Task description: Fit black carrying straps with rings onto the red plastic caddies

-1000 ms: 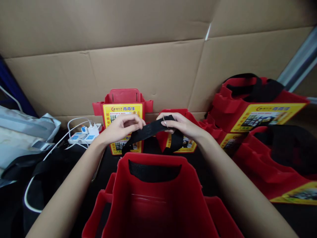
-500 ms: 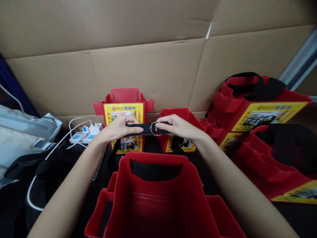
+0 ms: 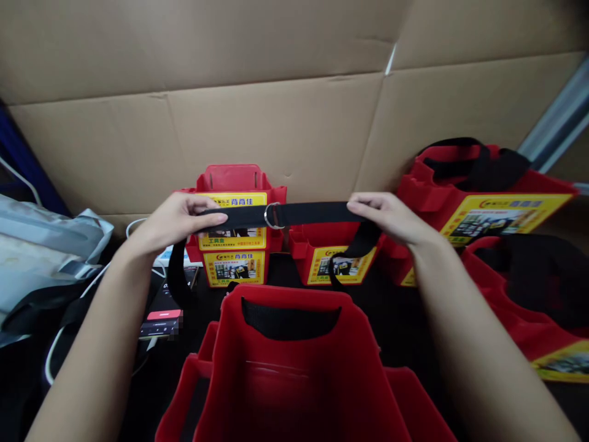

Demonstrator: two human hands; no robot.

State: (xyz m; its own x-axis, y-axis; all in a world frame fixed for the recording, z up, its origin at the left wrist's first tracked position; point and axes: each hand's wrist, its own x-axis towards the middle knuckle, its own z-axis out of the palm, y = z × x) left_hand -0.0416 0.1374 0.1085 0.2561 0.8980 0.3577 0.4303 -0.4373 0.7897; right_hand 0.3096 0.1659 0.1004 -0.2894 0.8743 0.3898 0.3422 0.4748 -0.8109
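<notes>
A black webbing strap [image 3: 304,213] is stretched level between my two hands, with a metal ring [image 3: 271,215] on it near the middle. My left hand [image 3: 177,219] pinches the strap's left part, and the strap hangs in a loop below that hand. My right hand [image 3: 391,216] grips the right part, where the strap drops down behind it. Right below, close to me, stands an open red tool bag [image 3: 294,368] with a black handle slot.
Two red bags with yellow labels [image 3: 232,230] [image 3: 334,248] stand against the cardboard wall [image 3: 276,123]. More red bags [image 3: 478,196] are piled at the right. A phone [image 3: 161,313], a power strip and white cables lie at the left beside grey wrapping [image 3: 41,245].
My hands have moved apart, pulling the strap out long and taut. The ring has slid from my right fingers to the middle of the strap.
</notes>
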